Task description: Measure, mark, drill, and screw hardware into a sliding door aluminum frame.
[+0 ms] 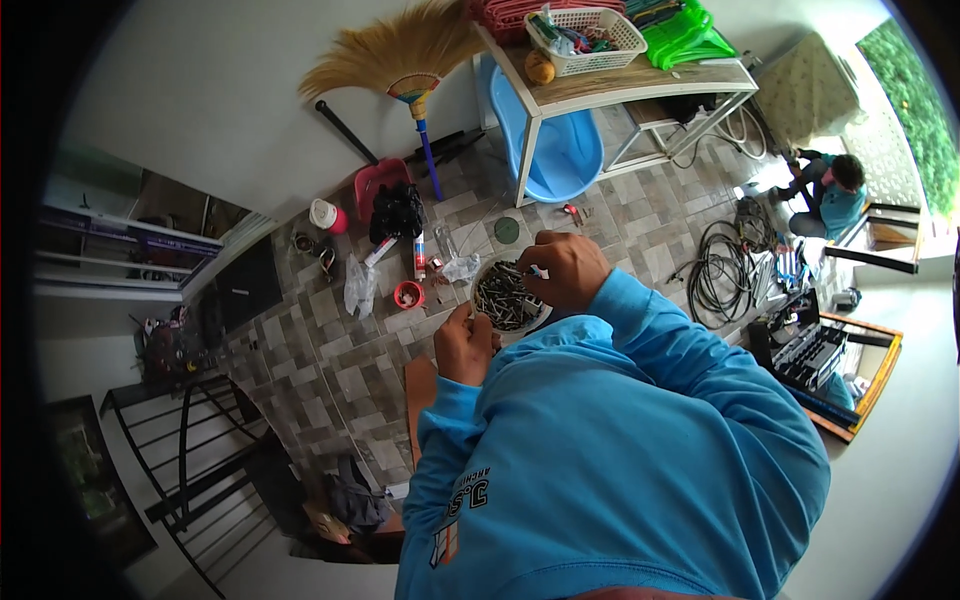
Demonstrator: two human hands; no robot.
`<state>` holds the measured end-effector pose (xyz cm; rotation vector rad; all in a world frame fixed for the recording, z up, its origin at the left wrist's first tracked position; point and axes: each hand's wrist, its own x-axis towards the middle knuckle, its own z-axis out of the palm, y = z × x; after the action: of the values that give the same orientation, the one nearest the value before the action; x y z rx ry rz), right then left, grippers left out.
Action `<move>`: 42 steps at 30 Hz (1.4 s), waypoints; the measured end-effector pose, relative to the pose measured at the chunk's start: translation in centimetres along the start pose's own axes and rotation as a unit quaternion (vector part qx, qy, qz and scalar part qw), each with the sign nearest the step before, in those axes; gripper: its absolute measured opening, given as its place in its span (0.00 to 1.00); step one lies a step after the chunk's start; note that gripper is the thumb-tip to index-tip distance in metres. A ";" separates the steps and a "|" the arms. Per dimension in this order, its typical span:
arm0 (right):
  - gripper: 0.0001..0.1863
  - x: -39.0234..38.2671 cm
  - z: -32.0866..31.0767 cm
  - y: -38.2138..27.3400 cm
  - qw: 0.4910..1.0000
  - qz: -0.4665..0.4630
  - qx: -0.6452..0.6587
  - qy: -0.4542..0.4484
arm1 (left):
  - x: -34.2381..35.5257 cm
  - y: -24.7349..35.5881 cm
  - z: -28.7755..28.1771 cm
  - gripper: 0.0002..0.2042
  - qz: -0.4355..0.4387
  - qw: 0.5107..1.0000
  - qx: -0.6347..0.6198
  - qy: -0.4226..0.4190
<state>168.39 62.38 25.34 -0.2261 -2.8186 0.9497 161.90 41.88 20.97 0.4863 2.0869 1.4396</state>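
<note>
A round white tub (540, 318) full of small grey metal pieces, which look like screws or bolts (505, 298), sits on the floor in front of me. My right hand (570, 270) is over its far right side, fingers closed in a pinch at the metal pieces. Something small and pale shows at those fingertips, too little to name. At the near left side of the tub, my left hand (464, 347) is curled closed beside the rim. What its fingers hold, if anything, is hidden.
Left of the tub are a small red cup (408, 294), a sealant tube (419, 256) and plastic bags (360, 284). A broom (427, 150) and red dustpan (372, 182) lean at the wall. Cables (722, 275), an open toolbox (808, 350) and a crouching person (835, 195) are to the right.
</note>
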 end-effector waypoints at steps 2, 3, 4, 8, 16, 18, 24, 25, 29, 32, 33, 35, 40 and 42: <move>0.08 0.5 0.1 0.3 1.000 0.006 -0.016 0.008 | 0.2 -0.2 -0.2 0.09 -0.034 0.998 -0.057 -0.005; 0.09 0.9 0.0 0.6 1.000 0.000 -0.009 0.011 | 0.5 -0.1 -0.1 0.09 -0.013 0.998 -0.054 -0.004; 0.10 1.3 -0.1 1.1 1.000 -0.007 -0.002 0.013 | 0.9 0.0 0.0 0.10 -0.016 0.998 -0.057 -0.001; 0.11 3.0 -1.0 4.1 0.999 -0.008 0.014 0.029 | 4.1 0.8 1.0 0.11 -0.038 0.998 -0.045 -0.010; 0.11 7.7 -6.1 17.9 0.993 0.059 0.046 0.087 | 18.1 3.4 9.4 0.11 -0.032 0.999 -0.007 -0.031; 0.11 9.7 -8.8 22.5 0.985 0.114 0.072 0.106 | 23.2 4.5 13.3 0.11 -0.033 0.999 0.003 -0.026; 0.11 14.0 -15.8 32.3 0.977 0.153 0.086 0.118 | 34.5 6.6 21.3 0.10 -0.084 0.996 -0.027 -0.001; 0.11 14.7 -16.4 33.4 0.978 0.149 0.090 0.114 | 35.6 6.7 21.9 0.10 -0.082 0.996 -0.020 0.008; 0.11 16.9 -17.2 36.9 0.974 0.160 0.113 0.115 | 39.1 7.0 23.5 0.10 -0.091 0.996 -0.008 0.009; 0.11 18.0 -16.9 38.2 0.970 0.182 0.123 0.103 | 40.5 7.4 25.7 0.11 -0.082 0.991 -0.105 0.021; 0.11 18.3 -16.7 38.5 0.967 0.197 0.126 0.099 | 40.8 7.5 26.3 0.11 -0.085 0.991 -0.099 0.017; 0.11 18.5 -16.4 38.9 0.967 0.199 0.134 0.089 | 41.1 7.8 27.3 0.14 -0.086 0.991 -0.106 0.013; 0.10 19.4 -15.8 39.9 0.965 0.205 0.141 0.079 | 40.7 7.9 27.1 0.24 -0.210 0.959 -0.189 -0.021; 0.09 20.0 -15.8 40.3 0.969 0.188 0.135 0.087 | 40.2 8.0 27.0 0.23 -0.207 0.955 -0.211 -0.011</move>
<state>155.69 107.21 15.19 -0.7855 -2.4945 1.3033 147.14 87.75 11.56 -0.1000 1.6627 1.5442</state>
